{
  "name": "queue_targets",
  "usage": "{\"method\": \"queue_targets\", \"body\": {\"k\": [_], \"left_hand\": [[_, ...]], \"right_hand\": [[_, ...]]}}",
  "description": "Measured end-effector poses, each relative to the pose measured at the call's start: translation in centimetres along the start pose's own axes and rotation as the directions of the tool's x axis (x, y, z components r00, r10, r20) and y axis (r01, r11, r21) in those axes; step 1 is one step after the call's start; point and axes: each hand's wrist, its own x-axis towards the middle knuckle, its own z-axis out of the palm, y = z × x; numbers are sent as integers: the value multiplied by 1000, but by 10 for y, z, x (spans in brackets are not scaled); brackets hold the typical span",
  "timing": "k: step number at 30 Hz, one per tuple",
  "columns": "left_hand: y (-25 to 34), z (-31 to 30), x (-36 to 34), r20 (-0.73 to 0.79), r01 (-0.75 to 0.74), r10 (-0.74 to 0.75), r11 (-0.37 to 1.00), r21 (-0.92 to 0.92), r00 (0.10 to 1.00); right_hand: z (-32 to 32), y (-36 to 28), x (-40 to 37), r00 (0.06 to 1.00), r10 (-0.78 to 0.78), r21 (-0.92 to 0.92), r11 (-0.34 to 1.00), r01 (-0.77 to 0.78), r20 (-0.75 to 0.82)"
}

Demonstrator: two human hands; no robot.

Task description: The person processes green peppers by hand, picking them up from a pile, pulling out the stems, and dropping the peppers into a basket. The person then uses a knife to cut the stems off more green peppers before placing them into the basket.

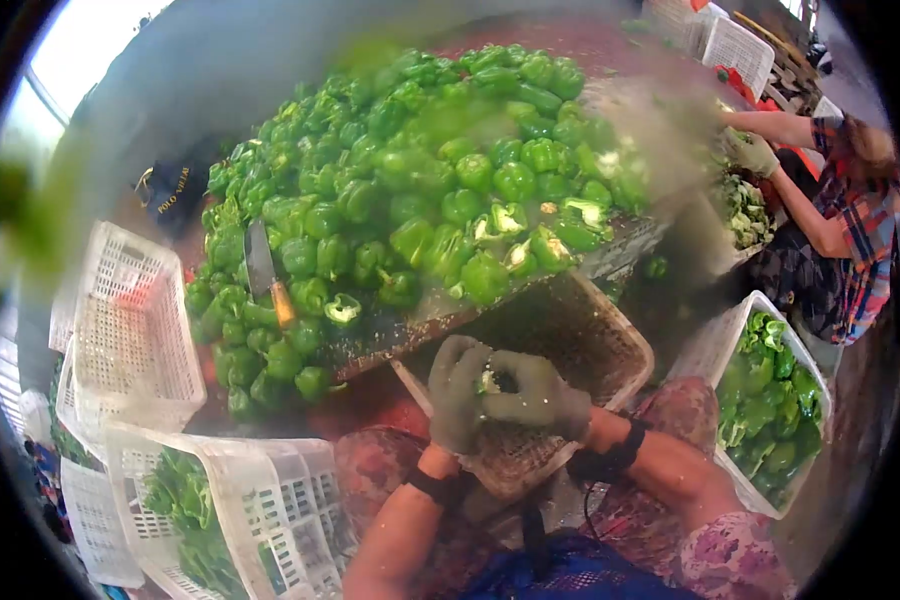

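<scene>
My left hand (456,396) and my right hand (542,398), both in grey-green work gloves, meet above a dirty plastic crate (610,345) between my knees. Their fingers are closed around a small piece of green pepper (488,382), pale on its visible side and mostly covered by the gloves. In front of the hands, a large heap of green peppers (380,170) covers the worktop. Several cut-open peppers (520,257) lie along its near right edge. A knife (260,260) with a wooden handle rests on the peppers to the left.
White plastic crates (135,400) are stacked at the left. Leafy green pieces fill a nearer crate (235,455). At the right stands a crate of green peppers (820,405). Another person (840,220) works at the far right beside a container of trimmings (745,215).
</scene>
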Motion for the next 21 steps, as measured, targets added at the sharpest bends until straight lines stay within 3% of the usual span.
{"method": "queue_targets", "body": {"k": [3,7,9,12,14,17,20,21], "left_hand": [[9,0,1,43,67,-62,988,-137,997],[10,-1,2,35,189,-187,933,-306,982],[13,-2,-1,28,163,-161,962,-217,987],[24,3,0,41,103,-99,989,-104,994],[16,-2,-1,113,-90,75,986,138,991],[34,6,7,65,350,-346,896,-274,936],[19,0,13,48,393,-397,873,-290,917],[17,2,14,31,333,-338,900,-281,940]], "right_hand": [[0,-4,-1,1000,30,-177,984,-28,7],[4,4,1,996,-84,-277,958,80,-2],[5,12,3,984,-177,-349,921,171,15],[2,-2,2,983,-181,-316,931,181,29],[1,2,1,975,-220,-370,903,219,39],[1,0,0,962,-271,-389,883,261,29],[7,15,-5,968,-249,-255,938,235,-26],[10,20,-4,969,-243,-166,958,232,-46]]}}
